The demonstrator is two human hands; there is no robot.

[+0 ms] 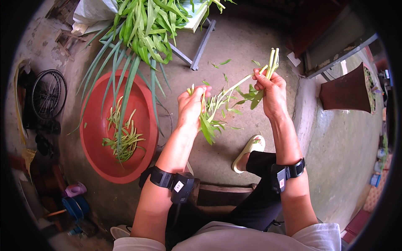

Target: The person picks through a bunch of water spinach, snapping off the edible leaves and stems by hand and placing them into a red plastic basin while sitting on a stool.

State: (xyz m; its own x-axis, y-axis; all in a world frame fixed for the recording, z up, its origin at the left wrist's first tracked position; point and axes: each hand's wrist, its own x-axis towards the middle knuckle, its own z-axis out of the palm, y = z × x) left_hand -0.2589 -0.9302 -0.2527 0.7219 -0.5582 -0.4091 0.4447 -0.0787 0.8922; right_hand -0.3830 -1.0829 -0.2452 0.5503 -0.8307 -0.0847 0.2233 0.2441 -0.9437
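Note:
In the middle of the head view, my left hand (192,102) is closed around a few green leafy stems, with leaves hanging below it. My right hand (271,86) grips a small bundle of pale stems (274,59) between thumb and fingers. A long leafy stem (232,88) slants between the two hands. To the left, a red plastic basin (89,150) on the floor holds a heap of cut green stems (128,142). Long green onion leaves (132,75) hang over the basin, beside a big pile of leafy greens (154,25) at the top.
Loose leaves (224,62) and stem bits lie on the concrete floor beyond my hands. A metal stand's leg (203,44) rises by the greens. A bicycle wheel (48,94) is far left, a brown planter (348,91) far right. A wooden stool edge (226,188) shows by my legs.

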